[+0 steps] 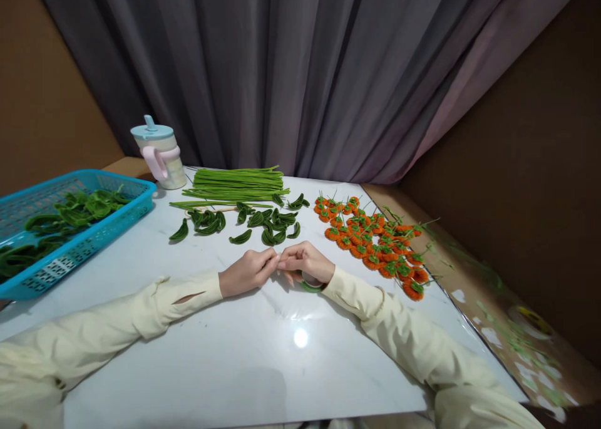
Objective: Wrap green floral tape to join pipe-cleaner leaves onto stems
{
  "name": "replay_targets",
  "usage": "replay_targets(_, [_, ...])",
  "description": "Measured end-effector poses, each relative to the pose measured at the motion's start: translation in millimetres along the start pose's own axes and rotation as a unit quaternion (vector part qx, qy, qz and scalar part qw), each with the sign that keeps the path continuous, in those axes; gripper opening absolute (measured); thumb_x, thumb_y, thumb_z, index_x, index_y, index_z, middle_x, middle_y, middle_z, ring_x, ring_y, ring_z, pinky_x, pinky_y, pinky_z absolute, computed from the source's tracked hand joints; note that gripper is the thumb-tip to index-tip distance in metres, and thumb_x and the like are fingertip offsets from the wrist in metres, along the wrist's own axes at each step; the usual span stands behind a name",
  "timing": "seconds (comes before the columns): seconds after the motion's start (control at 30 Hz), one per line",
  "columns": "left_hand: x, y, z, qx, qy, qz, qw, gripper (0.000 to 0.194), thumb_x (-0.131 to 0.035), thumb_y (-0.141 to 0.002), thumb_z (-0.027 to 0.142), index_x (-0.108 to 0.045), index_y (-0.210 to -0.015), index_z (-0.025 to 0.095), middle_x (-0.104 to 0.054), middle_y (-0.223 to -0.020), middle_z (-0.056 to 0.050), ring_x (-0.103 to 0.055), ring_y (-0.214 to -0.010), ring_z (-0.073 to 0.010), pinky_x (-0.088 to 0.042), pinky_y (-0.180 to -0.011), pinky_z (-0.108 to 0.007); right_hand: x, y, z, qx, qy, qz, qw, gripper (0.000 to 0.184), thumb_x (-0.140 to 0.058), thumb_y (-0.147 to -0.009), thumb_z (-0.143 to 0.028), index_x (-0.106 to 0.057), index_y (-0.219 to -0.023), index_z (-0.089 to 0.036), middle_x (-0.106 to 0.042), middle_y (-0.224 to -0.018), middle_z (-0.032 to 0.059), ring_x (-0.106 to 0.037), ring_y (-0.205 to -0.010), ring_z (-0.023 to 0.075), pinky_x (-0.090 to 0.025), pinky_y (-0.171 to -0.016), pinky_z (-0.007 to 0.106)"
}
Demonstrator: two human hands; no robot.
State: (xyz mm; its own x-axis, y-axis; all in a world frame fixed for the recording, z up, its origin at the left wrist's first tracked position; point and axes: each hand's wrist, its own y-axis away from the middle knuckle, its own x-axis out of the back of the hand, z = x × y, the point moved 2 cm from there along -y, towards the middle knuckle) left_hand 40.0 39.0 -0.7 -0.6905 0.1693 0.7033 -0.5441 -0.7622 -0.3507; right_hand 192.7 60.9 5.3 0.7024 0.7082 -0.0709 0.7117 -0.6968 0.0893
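Above the middle of the white table, my left hand (250,271) and my right hand (307,261) meet with their fingertips pinched together. Whatever is between the fingertips is too small to make out. A roll of green tape (312,286) shows under the palm of my right hand, partly hidden by it. Just beyond my hands lie several dark green fuzzy leaves (257,218). Behind them is a bundle of long green fuzzy stems (237,181). Many orange fuzzy flower heads (373,262) with green centres and thin stalks are spread to the right.
At the left stands a blue plastic basket (89,241) holding more green leaf pieces. A lidded cup (162,160) with a pink handle is at the back left. Beyond the table's right edge, white and green scraps (526,354) litter a brown surface. A grey curtain (291,72) hangs behind.
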Motion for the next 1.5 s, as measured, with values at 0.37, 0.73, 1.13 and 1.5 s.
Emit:
replay_targets(0.37, [-4.3, 3, -4, -0.066, -0.08, -0.003, 0.995, 0.023, -0.027, -0.089, 0.022, -0.036, -0.069, 0.019, -0.044, -0.054, 0.003, -0.045, -0.045, -0.0099, -0.032, -0.047, -0.02, -3, 1, -2, -0.006, 0.06, 0.01, 0.998, 0.014, -0.059, -0.068, -0.021, -0.059, -0.062, -0.009, -0.053, -0.038, -0.0033, -0.033, -0.03, 0.0034, -0.023, -0.032, 0.016])
replay_targets(0.73, [-1.6, 1, 0, -0.026, -0.014, -0.012, 0.999, 0.024, -0.03, -0.089, 0.023, -0.04, -0.068, 0.018, -0.044, -0.049, 0.005, -0.041, -0.041, -0.0078, -0.031, -0.044, -0.018, 2, 0, 7, 0.025, 0.065, -0.005, 0.998, 0.017, -0.061, -0.071, -0.025, -0.057, -0.064, -0.01, -0.055, -0.041, -0.0033, -0.035, -0.03, 0.0029, -0.026, -0.032, 0.015])
replay_targets(1.13, [5.8, -4, 4, 0.053, 0.174, -0.045, 0.982, 0.036, -0.032, -0.093, 0.034, -0.043, -0.064, 0.016, -0.045, -0.041, 0.006, -0.041, -0.039, -0.0061, -0.037, -0.048, -0.017, 6, 1, 2, 0.029, 0.004, -0.035, 0.999, 0.026, -0.063, -0.074, -0.032, -0.064, -0.077, -0.006, -0.058, -0.044, -0.0015, -0.04, -0.03, 0.0039, -0.029, -0.032, 0.016])
replay_targets(1.5, [3.9, -3, 1, 0.084, 0.247, -0.064, 0.963, 0.039, -0.033, -0.092, 0.04, -0.043, -0.065, 0.016, -0.045, -0.045, 0.005, -0.041, -0.042, -0.0071, -0.037, -0.05, -0.019, 5, 1, 2, 0.021, -0.022, -0.027, 0.999, 0.026, -0.065, -0.071, -0.031, -0.063, -0.075, -0.006, -0.057, -0.042, -0.0018, -0.038, -0.029, 0.0038, -0.027, -0.031, 0.016])
